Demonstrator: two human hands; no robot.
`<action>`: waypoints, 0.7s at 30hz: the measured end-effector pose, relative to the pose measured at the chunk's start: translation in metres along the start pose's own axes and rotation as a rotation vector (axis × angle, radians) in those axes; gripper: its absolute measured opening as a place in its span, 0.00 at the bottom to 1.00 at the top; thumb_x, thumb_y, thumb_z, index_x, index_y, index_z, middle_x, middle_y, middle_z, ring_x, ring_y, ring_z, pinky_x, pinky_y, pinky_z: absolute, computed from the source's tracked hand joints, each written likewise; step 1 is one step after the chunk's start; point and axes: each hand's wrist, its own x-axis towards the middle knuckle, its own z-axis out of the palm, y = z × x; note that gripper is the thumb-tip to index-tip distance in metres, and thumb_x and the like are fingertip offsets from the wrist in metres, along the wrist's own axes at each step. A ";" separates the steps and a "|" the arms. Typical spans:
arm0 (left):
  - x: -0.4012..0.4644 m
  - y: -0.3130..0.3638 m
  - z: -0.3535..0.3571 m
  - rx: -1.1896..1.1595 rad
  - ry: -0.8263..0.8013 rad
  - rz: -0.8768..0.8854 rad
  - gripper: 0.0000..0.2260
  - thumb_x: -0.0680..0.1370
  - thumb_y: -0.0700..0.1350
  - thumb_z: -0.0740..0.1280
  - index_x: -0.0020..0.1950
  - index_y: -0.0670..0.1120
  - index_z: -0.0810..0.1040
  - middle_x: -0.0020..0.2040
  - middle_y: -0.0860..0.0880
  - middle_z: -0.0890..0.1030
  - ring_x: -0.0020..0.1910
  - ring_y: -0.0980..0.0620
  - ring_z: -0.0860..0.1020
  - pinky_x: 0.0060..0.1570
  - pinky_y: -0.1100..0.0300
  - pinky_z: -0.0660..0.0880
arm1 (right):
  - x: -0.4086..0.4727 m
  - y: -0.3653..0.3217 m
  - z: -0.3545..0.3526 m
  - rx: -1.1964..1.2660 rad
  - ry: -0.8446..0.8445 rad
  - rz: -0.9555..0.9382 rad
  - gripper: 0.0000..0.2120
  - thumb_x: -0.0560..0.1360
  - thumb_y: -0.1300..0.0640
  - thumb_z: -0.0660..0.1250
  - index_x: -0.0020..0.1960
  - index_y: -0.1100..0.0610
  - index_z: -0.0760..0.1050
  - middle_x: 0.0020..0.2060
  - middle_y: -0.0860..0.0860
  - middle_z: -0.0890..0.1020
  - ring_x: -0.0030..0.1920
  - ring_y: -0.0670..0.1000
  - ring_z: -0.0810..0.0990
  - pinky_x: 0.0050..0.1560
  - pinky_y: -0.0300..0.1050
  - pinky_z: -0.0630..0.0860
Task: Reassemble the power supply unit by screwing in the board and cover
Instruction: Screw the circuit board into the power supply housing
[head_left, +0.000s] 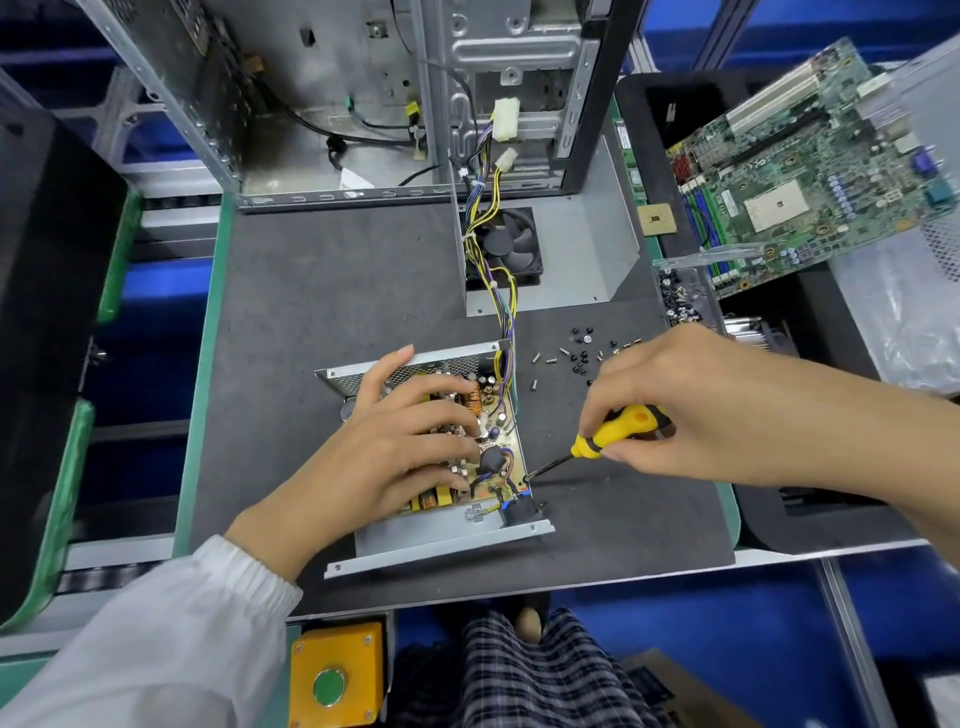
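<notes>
Yellow-handled screwdriver (597, 441), pinched in the right hand (691, 405), slants down-left to the board (498, 457) corner beside the flat-pressing left hand (395, 447).

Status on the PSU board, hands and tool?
Left hand pressing board in open case. Right hand gripping screwdriver, tip at board's right edge. Cover off. Nothing blocking.

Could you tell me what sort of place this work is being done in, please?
Probably an electronics repair or assembly line bench: an opened computer case, a bare motherboard on a bin, loose screws on the mat.
</notes>
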 end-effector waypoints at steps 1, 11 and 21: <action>0.000 0.000 0.000 0.001 0.000 0.001 0.11 0.77 0.52 0.65 0.46 0.49 0.85 0.51 0.54 0.83 0.64 0.48 0.76 0.72 0.42 0.51 | 0.000 -0.001 0.000 -0.001 0.000 0.000 0.04 0.73 0.54 0.68 0.46 0.48 0.81 0.37 0.42 0.77 0.37 0.36 0.72 0.39 0.28 0.65; 0.000 0.000 -0.001 -0.006 -0.016 0.000 0.11 0.77 0.54 0.65 0.46 0.50 0.84 0.51 0.55 0.82 0.64 0.48 0.75 0.72 0.42 0.51 | 0.003 -0.007 0.004 -0.035 -0.029 0.018 0.05 0.74 0.53 0.67 0.48 0.48 0.80 0.39 0.41 0.77 0.36 0.37 0.71 0.39 0.30 0.66; 0.001 0.001 -0.002 -0.003 -0.012 -0.006 0.12 0.77 0.53 0.64 0.46 0.49 0.85 0.50 0.54 0.83 0.64 0.47 0.76 0.71 0.43 0.51 | 0.004 -0.011 0.005 -0.070 -0.025 0.020 0.05 0.75 0.54 0.65 0.48 0.49 0.80 0.38 0.42 0.75 0.35 0.38 0.70 0.39 0.31 0.66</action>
